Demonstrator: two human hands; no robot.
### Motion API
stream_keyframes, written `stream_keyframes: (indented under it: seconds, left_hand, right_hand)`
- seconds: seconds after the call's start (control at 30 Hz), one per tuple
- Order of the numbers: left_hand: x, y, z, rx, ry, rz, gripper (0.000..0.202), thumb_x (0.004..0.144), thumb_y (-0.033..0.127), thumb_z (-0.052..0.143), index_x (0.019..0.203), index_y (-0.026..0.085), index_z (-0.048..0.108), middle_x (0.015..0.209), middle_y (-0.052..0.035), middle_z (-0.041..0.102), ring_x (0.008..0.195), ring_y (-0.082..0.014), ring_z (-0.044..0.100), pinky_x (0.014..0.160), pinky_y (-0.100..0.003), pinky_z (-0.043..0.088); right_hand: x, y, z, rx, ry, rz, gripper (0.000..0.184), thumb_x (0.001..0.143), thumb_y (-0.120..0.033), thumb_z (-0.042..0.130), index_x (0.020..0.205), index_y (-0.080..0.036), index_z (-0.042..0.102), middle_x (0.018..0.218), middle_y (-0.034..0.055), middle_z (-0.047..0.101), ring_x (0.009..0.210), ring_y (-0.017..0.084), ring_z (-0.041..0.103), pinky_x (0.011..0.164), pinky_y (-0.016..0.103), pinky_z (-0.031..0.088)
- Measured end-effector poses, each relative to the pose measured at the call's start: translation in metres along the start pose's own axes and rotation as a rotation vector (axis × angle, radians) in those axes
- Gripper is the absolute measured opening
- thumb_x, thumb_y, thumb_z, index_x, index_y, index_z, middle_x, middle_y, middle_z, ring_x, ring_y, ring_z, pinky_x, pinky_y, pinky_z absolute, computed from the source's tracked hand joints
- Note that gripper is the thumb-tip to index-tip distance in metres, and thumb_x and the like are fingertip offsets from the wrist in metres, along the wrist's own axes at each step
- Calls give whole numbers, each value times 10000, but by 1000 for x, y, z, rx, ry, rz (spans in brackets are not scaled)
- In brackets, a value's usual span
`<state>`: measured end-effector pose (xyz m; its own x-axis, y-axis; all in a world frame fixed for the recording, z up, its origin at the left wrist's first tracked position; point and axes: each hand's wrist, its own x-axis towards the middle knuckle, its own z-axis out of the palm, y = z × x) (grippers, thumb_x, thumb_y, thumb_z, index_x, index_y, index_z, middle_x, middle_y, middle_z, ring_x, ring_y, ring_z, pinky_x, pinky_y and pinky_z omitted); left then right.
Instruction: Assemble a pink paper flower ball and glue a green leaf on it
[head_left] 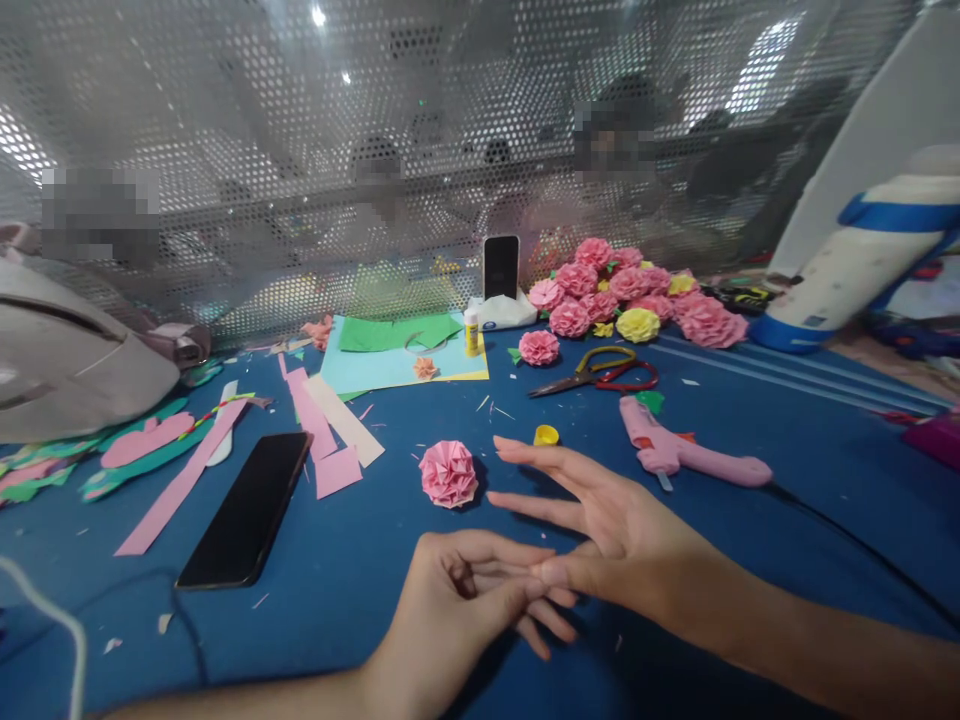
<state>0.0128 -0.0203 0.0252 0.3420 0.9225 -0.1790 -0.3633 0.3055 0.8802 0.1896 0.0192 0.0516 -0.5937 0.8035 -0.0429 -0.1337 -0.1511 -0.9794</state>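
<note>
Blue table (352,570): a paper flower (448,473) lies just beyond the right hand (626,540), fingers (536,507) spread, empty.

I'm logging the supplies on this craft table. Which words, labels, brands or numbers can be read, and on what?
Nothing can be read as text.
Glue stick: the label is too small to read.
White bottle with blue bands: the marks on it are blurred.
Phone on the table and standing phone: both screens are dark.

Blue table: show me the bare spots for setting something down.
Bare cloth lies between the black phone and the pink paper flower, and right of the glue gun. Crowded: paper strips at left, scissors and flower pile at back.
</note>
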Motion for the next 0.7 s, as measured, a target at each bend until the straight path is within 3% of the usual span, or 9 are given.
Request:
stream_keyframes:
  seconds: [0.27, 0.43, 0.57, 0.7]
  left_hand:
    - [4, 6, 0, 104, 57, 98, 170, 741, 309, 839, 810, 154, 832, 697, -108, 797, 609, -191, 765, 520, -189, 570]
    - [5, 8, 11, 56, 144, 158, 116, 727, 271, 849, 743, 159, 823, 650, -90, 788, 592, -201, 771, 524, -193, 581]
    - [10, 7, 26, -78, 181, 175, 173, 710, 292, 864, 713, 133, 796, 637, -91, 783, 585, -215, 769, 516, -228, 606]
    - [17, 3, 37, -160, 169, 141, 191, 713, 292, 864, 759, 120, 794, 639, -81, 782, 598, -192, 763, 527, -225, 618]
  right_hand:
    - [2, -1, -8, 193, -21, 180, 658, 738, -266, 862, 1299, -291, 520, 1565, 98, 344, 1400, 295, 426, 1032, 427, 510]
    - [0, -7, -16, 245, -43, 240, 598, 720, -303, 872, 1217, -266, 541, 1546, 107, 372, 1427, 300, 386, 1071, 440, 476]
    - [-1, -14, -28, 156, -42, 187, 549, 710, -346, 874, 1138, -264, 540, 1518, 106, 410, 1408, 315, 413, 1060, 473, 478]
    - [1, -16, -41, 45, -45, 35, 490, 712, -356, 878, 1059, -262, 545, 1509, 100, 419, 1377, 315, 458, 1058, 474, 479]
